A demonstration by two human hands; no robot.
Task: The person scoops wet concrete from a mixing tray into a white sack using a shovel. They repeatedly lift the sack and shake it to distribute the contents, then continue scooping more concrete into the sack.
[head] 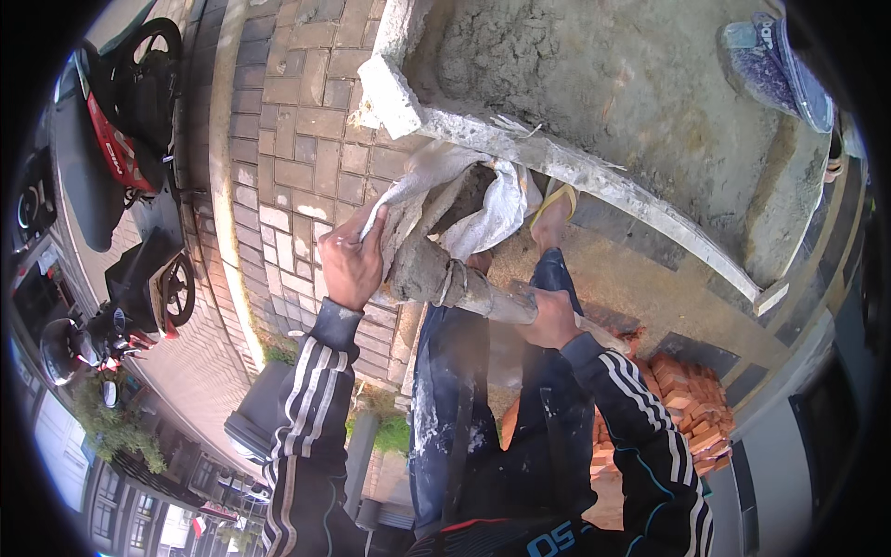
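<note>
My left hand [353,259] pinches the rim of a white woven sack [498,216], drawing its mouth apart. Grey mortar or cement coats the inside of the sack. In my right hand [552,319] is the handle of a mortar-caked tool [480,289], perhaps a hoe; its thick, crusted end lies at the near side of the sack's mouth. The exact shape of that end is hidden under the grey coating. Beyond the sack stands a mixing trough with a pale, crusted rim [557,159], holding wet grey mortar [626,90].
A blue cap-like item [773,69] shows at the trough's far right, beside part of another person. Stacked red bricks [689,404] stand at right behind my legs. Left are brick paving [306,125], a kerb [226,174], a dark bin [257,411] and a parked motorcycle [115,146].
</note>
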